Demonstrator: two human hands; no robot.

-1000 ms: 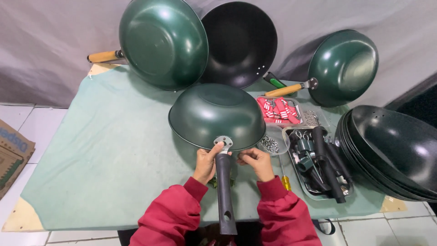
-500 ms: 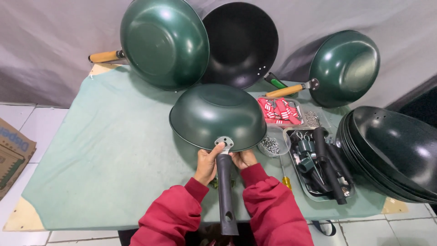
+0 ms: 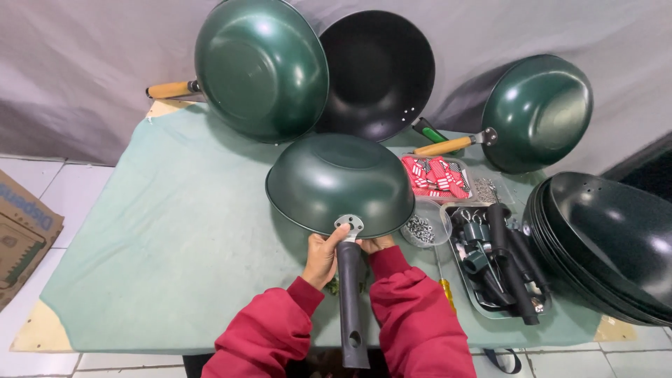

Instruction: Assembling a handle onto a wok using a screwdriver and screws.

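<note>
Wok: we see a green wok [image 3: 339,183] lying upside down at the centre of the counter [image 3: 161,238], its dark handle [image 3: 350,301] pointing to 6 o'clock.
Left hand: our left hand [image 3: 324,257] has its fingers wrapped around the handle's top, just under the metal bracket [image 3: 348,225].
Right hand: our right hand [image 3: 376,244] touches the wok's rim at the handle's 3 o'clock; we cannot tell whether its fingers are closed.
Nearby: a tray of dark handles [image 3: 500,262] sits at 3 o'clock.

Three green woks show their rounded undersides: one leaning at the back left [image 3: 260,66], one at the right [image 3: 537,112] and one upturned in the middle [image 3: 339,183]. One black wok [image 3: 378,70] leans behind. One stack of dark woks [image 3: 605,241], count unclear. One metal tray [image 3: 490,308]. One small bowl of screws [image 3: 423,225]. Two hands, left hand [image 3: 323,259] and right hand [image 3: 376,244].
</note>
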